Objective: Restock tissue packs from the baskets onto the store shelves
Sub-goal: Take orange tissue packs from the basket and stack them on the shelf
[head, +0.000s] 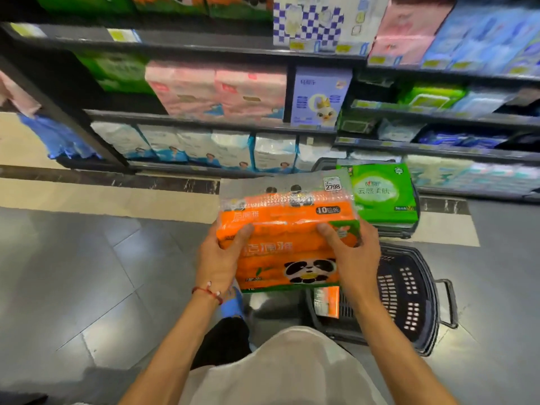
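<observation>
We had both hands on it: left hand (222, 258) and right hand (350, 258) each wrapped in a firm grip round a side of the orange tissue pack (286, 226), held in the air above the floor. Just under our right wrist sat the dark basket (409, 299) with another orange pack (326, 302) inside, and beyond it a green pack (380, 194) lay on a second basket (407, 230), close before the stocked shelves (204, 119).
</observation>
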